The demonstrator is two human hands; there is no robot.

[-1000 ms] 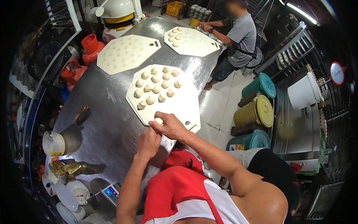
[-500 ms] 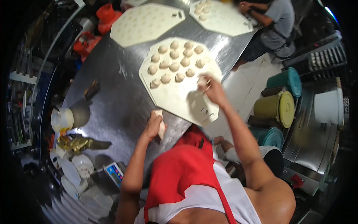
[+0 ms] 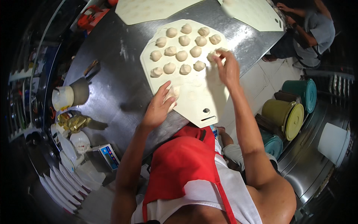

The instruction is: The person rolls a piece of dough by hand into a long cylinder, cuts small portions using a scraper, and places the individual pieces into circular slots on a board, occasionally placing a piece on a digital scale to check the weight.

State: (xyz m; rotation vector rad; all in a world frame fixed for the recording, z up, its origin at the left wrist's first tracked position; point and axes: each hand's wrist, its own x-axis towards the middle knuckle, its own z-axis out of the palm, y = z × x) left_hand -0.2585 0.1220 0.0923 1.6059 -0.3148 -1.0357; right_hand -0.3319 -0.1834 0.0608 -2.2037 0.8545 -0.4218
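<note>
A cream, many-sided board (image 3: 192, 108) lies on the steel table, with rows of pale dough balls (image 3: 181, 56) on its far part. At the board's right edge, my right hand (image 3: 229, 70) has its thumb and fingers closed at a dough ball (image 3: 212, 56); the fingers partly cover it. My left hand (image 3: 156, 108) is by the board's near left edge. Its thumb and fingers curl around a soft lump of dough (image 3: 172, 97), part of which is hidden by the hand.
Two more cream boards (image 3: 149, 11) (image 3: 253, 16) lie at the far side of the steel table (image 3: 108, 74). A white tub (image 3: 62, 98), golden wrapper (image 3: 76, 122) and digital scale (image 3: 109, 156) are left. Lidded bins (image 3: 292, 121) stand right. Another person (image 3: 315, 33) works far right.
My right hand has moved away from me to the board's right edge. The left hand has come up to the board with its dough, its fingers looser. The whole view has shifted.
</note>
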